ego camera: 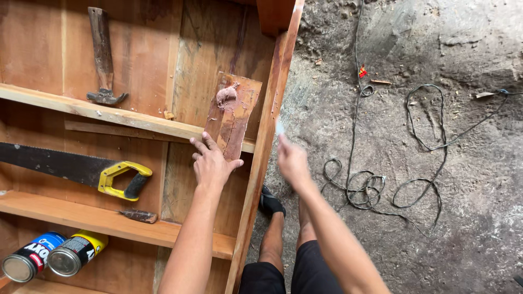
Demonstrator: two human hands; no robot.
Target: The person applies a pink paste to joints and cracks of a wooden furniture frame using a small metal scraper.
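Note:
My left hand (210,162) grips the lower end of a short wooden offcut (234,111) that carries a blob of reddish-brown filler paste (225,96) on its top face. The offcut leans against a shelf rail inside a wooden cabinet (163,65) lying on its back. My right hand (291,158) is blurred at the cabinet's right side board (269,117), pinching a small pale thing (279,127) against the board's edge; what it is I cannot tell.
A claw hammer (103,60) rests in the upper compartment, a handsaw with a yellow handle (81,171) and a small dark tool (139,216) in the middle one, two tins (52,256) at the bottom left. Tangled black cable (419,147) lies on the dirt floor at right.

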